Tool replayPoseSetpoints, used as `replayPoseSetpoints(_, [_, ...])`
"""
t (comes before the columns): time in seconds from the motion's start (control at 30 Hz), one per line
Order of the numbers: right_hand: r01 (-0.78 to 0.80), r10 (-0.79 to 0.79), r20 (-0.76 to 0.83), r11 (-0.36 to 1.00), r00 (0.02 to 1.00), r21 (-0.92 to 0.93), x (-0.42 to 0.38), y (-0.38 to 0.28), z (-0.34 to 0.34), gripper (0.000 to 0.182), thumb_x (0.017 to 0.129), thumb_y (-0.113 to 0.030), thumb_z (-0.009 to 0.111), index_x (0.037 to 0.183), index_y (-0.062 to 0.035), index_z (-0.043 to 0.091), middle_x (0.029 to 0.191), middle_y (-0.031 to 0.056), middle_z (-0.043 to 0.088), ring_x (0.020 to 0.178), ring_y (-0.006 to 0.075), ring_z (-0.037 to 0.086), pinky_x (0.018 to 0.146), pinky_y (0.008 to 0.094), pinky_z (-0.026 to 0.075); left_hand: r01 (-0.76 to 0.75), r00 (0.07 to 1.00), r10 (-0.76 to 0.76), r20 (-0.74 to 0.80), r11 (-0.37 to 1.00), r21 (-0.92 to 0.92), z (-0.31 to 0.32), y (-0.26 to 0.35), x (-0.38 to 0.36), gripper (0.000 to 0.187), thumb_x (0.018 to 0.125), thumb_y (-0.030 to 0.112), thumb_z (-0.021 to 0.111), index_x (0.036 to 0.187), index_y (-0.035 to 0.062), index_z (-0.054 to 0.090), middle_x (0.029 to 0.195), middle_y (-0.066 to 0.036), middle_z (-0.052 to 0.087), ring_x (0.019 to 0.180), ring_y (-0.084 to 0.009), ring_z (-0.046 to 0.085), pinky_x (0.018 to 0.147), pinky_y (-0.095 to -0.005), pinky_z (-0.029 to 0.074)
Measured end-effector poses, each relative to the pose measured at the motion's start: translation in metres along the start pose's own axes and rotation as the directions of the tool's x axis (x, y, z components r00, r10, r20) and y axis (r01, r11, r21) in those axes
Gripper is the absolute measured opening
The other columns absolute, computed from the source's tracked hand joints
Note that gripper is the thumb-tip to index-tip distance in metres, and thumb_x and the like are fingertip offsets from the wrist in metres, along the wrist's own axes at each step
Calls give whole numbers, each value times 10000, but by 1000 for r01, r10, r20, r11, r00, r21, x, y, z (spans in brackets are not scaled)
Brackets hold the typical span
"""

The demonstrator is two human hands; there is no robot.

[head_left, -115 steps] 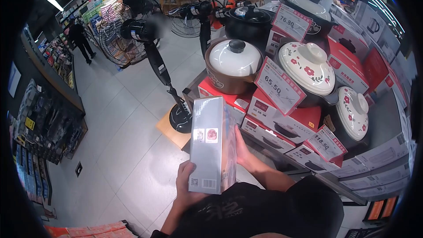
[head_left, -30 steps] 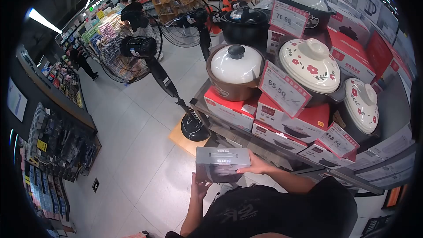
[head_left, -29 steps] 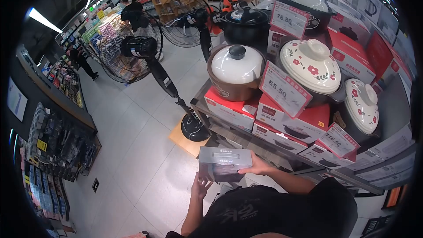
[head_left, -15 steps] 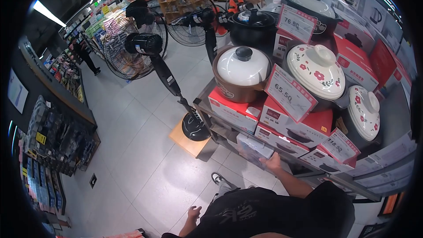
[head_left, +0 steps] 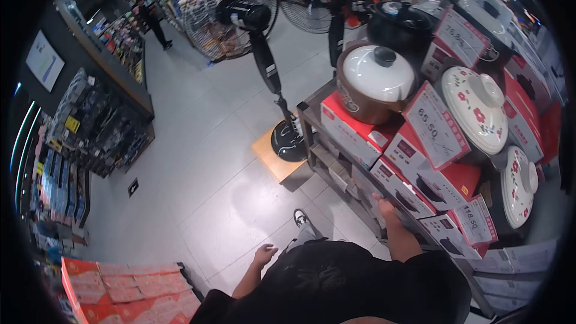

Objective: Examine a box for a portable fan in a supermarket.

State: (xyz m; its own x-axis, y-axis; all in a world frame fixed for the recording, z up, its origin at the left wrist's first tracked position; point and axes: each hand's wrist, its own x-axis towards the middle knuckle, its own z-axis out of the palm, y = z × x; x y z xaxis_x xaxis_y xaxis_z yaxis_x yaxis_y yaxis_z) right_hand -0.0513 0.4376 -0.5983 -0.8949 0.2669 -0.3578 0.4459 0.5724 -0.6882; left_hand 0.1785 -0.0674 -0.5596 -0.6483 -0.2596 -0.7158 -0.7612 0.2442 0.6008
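My right hand reaches to the side of the dark shelf rack, just below the red and white pot boxes. Its fingers look stretched out, with no object visible in them, though the view there is blurred. Low at my other side, my left hand hangs over the floor, fingers apart and holding nothing. Above the boxes stand a brown pot with a white lid and a pot with a flowered lid. A price card reading 65.50 leans in front of them.
Black standing fans rise beyond the rack, one on a wooden block. Red and white packages are stacked at the lower left. Dark goods hang on a display at the left. A person stands in the far aisle.
The grey box that was in my right hand is no longer visible there. The view has swung, so the rack and fans appear farther right and the stacked packages show more fully.
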Motion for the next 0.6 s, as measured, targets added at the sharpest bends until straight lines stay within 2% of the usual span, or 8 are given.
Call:
replayPoseSetpoints(0.07, [-38, 7, -144, 976, 990, -213, 13, 10, 1, 843, 740, -511, 704, 1359, -23, 407, 1403, 143, 410, 1301, 290, 351, 1070, 367, 252, -58, 996, 64, -58, 993, 102, -7, 7, -7, 514, 769, 390, 694, 1149, 57, 599, 1018, -166, 668, 940, -253, 642, 823, -345, 502])
replayPoseSetpoints(0.17, [20, -35, 48, 961, 998, 277, 38, 38, 4, 729, 780, -384, 711, 1343, -13, 434, 1359, 91, 456, 1224, 214, 428, 1030, 348, 318, -10, 992, 23, -124, 995, 101, -15, 17, -32, 502, 771, 385, 684, 1144, 60, 601, 1026, -161, 668, 963, -258, 638, 843, -342, 497])
replayPoseSetpoints(0.23, [-4, -18, 72, 954, 997, 299, 102, 125, 28, 728, 773, -376, 716, 1341, -17, 437, 1359, 105, 449, 1210, 238, 432, 1005, 358, 334, 28, 990, -11, -142, 993, 117, -20, 4, -40, 526, 760, 397, 680, 1138, 40, 600, 1028, -160, 666, 962, -264, 639, 852, -350, 497])
replayPoseSetpoints(0.27, [-79, 74, 45, 989, 996, 126, 41, 42, -9, 747, 759, -378, 726, 1344, -18, 431, 1353, 95, 447, 1190, 253, 443, 991, 373, 346, 53, 989, -29, -148, 985, 166, -21, -5, -42, 534, 748, 409, 682, 1132, 47, 605, 1032, -165, 663, 967, -273, 636, 860, -353, 494])
replayPoseSetpoints(0.3, [48, -57, 30, 970, 998, 237, 116, 147, 22, 784, 750, -384, 729, 1365, -25, 399, 1334, 83, 455, 1167, 263, 454, 981, 378, 359, 89, 986, -58, -156, 976, 200, -22, -9, -48, 532, 741, 413, 682, 1126, 54, 611, 1027, -173, 660, 969, -282, 632, 867, -360, 491])
replayPoseSetpoints(0.37, [-288, 216, 200, 829, 956, 480, 87, 111, 13, 690, 813, -225, 667, 1399, -55, 345, 1305, 93, 466, 1169, 275, 451, 984, 350, 369, 115, 984, -79, -158, 967, 229, -25, -29, -54, 533, 734, 409, 678, 1125, 53, 610, 1013, -181, 657, 988, -297, 618, 892, -369, 476])
replayPoseSetpoints(0.43, [343, -328, 230, 939, 916, -25, 135, 204, 17, 670, 800, -17, 596, 1412, -96, 335, 1345, 113, 439, 1219, 265, 429, 1023, 327, 345, 140, 974, -88, -207, 957, 252, -22, -42, -57, 539, 743, 427, 677, 1136, 65, 607, 1048, -159, 654, 972, -291, 623, 875, -370, 482])
replayPoseSetpoints(0.6, [627, -532, 332, 628, 778, -462, 63, 110, -21, 723, 765, 79, 544, 1421, -134, 326, 1408, 128, 383, 1271, 240, 395, 1064, 305, 297, 167, 961, -130, -245, 976, 140, -11, -47, -72, 524, 744, 416, 677, 1125, 63, 609, 1035, -153, 651, 970, -286, 620, 875, -365, 480])
